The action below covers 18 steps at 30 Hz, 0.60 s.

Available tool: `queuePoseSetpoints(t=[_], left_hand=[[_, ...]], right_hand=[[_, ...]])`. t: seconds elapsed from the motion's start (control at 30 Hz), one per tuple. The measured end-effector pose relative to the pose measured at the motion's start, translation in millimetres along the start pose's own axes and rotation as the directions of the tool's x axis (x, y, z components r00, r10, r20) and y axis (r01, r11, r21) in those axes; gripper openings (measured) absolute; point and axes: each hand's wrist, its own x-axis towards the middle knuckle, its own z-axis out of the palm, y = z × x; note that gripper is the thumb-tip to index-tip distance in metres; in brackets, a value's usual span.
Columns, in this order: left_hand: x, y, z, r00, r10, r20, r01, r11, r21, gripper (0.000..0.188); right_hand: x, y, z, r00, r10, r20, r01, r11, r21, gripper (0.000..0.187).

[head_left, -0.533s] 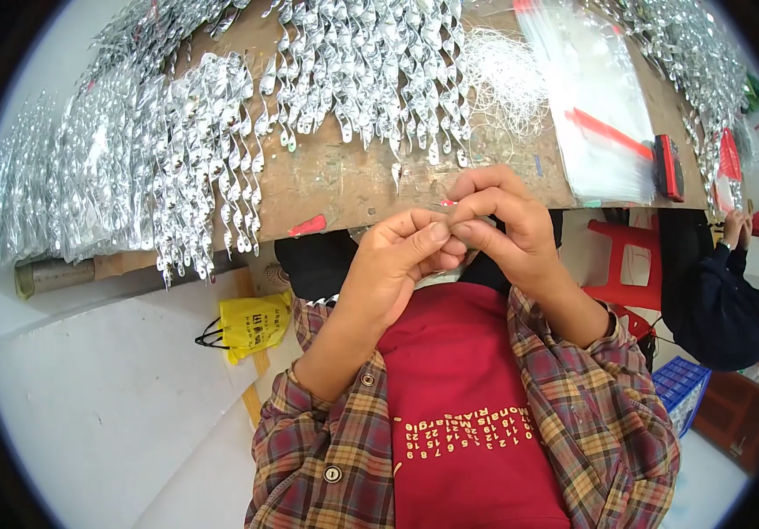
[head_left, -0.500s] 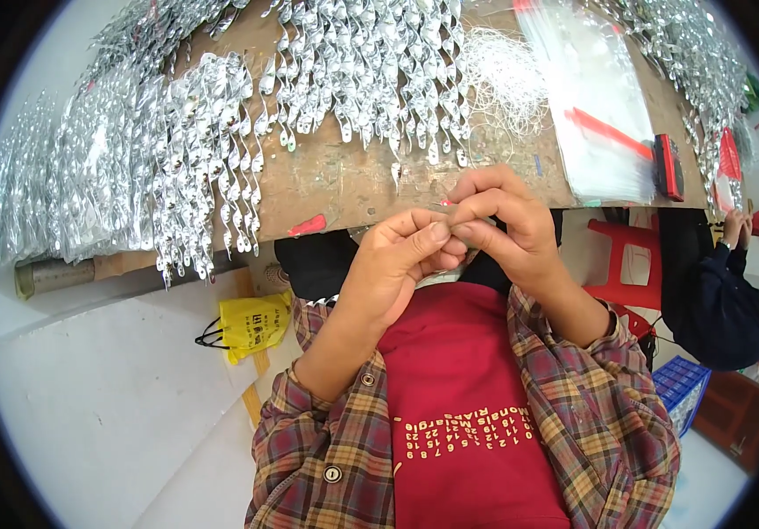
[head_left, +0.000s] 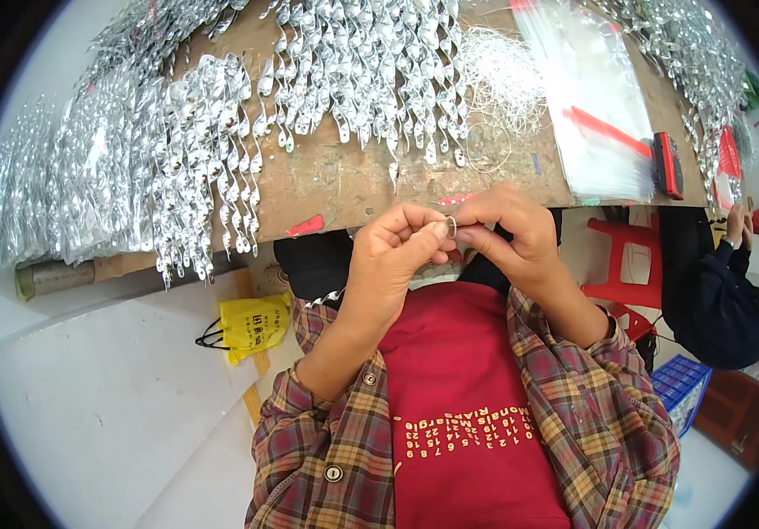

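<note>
My left hand (head_left: 395, 256) and my right hand (head_left: 512, 231) meet just off the table's near edge, thumbs and forefingers pinched together. Between their fingertips shows a thin, pale cord loop (head_left: 452, 228), gripped from both sides. A short piece of silver twisted strip (head_left: 325, 298) sticks out behind my left wrist; my hand hides whether it joins the loop. Beyond my hands, silver spiral strips (head_left: 362, 79) hang in rows over the tabletop. A tangled heap of white cord (head_left: 503, 79) lies to their right.
On the table (head_left: 344, 189) are a red scrap (head_left: 306, 226), a stack of clear plastic bags (head_left: 604, 115) and a red-and-black device (head_left: 668, 166). More silver strips (head_left: 106, 167) cover the left end. A yellow bag (head_left: 254, 326), a red stool (head_left: 622, 260) and another person (head_left: 719, 300) are nearby.
The cord loop has come into sight between my fingertips. My right fingers have lowered and drawn slightly apart from the left ones. Some silver strip now shows by my left wrist.
</note>
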Motion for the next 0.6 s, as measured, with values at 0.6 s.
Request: queuePoseSetpoints(t=[0.6], left_hand=[[-3,6,4,1.0,-0.025,0.008,0.023,0.988,0.154,0.019]], right_hand=[[7,-12,0,0.939,0.332,0.086,-0.316,0.745,0.588,0.011]])
